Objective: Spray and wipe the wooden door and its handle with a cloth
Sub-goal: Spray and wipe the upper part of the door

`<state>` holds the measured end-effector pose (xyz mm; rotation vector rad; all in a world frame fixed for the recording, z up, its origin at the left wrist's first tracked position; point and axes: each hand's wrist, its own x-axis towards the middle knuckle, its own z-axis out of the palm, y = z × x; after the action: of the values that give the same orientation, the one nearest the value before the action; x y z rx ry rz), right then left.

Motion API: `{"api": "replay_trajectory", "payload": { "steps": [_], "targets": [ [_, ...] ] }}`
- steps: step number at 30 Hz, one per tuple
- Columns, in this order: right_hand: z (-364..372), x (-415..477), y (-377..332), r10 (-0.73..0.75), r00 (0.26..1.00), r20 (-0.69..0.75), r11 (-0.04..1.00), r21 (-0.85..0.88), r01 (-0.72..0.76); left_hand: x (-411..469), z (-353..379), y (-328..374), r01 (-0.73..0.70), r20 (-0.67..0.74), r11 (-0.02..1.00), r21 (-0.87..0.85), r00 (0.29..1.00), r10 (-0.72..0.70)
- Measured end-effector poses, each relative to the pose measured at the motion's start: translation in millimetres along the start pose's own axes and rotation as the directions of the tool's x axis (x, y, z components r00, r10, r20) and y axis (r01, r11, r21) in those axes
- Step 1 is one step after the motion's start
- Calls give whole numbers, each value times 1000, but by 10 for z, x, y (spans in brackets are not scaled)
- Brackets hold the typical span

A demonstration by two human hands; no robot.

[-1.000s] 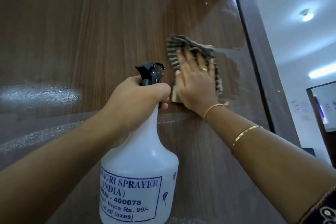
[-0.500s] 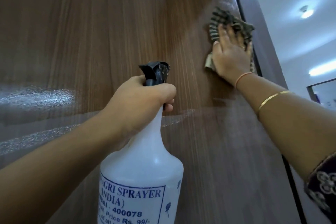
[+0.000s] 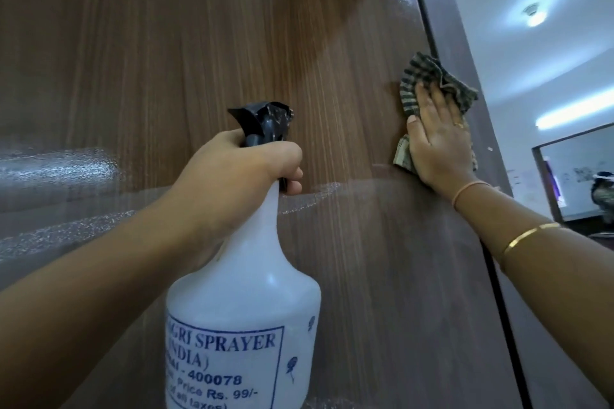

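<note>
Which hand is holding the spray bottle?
The left hand grips the spray bottle by its neck; the right hand lies flat, pressing the checked cloth on the door.

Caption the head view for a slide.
Right hand presses a checked cloth on the wooden door; left hand grips the spray bottle.

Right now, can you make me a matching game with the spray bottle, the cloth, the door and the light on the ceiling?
Things:
1. spray bottle
2. cloth
3. door
4. ceiling light

States:
A. glowing, upper right
B. pressed flat under the right hand
C. streaked with wet spray
D. gripped at the neck by the left hand

Pairs: 1-D, 2-B, 3-C, 4-A
</note>
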<state>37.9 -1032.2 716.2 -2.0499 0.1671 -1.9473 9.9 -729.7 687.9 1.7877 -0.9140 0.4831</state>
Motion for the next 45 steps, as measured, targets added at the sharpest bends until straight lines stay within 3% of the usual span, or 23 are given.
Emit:
{"api": "replay_trajectory", "payload": {
  "steps": [4,9,12,16,19,21,23,31,40,45],
  "targets": [
    [2,16,-164,53,998,20,998,-16,-53,-37,-59,-7,15,16,1000,11,1000,-16],
    [155,-312,-769,-279,958,71,958,-43,283,31,-65,-126,38,26,999,28,999,-39],
    [227,-430,-952,-363,930,58,929,-50,366,62,-28,-159,34,33,999,31,999,-35],
    [215,-354,-877,-325,945,-11,945,-30,325,34,20,-70,20,40,999,28,999,-21],
    [197,-90,-810,-96,995,-34,995,-42,95,45,17,-38,-1,49,1000,22,999,0],
    [149,153,-737,75,997,-17,997,-32,-76,69,8,-63,-6,48,1000,23,999,5],
    [86,396,-646,153,988,22,988,-13,-152,87,0,-105,5,48,1000,24,999,-6],
    [-89,866,-400,132,983,129,991,-5,-133,163,-15,-276,40,27,999,-21,999,-39],
    [-49,-143,105,-128,992,7,992,-13,128,36,137,-301,54,17,997,-55,998,-53],
    [-22,-479,204,-54,998,14,999,-2,54,-40,207,-275,53,-11,996,-78,998,-54]
  ]
}}
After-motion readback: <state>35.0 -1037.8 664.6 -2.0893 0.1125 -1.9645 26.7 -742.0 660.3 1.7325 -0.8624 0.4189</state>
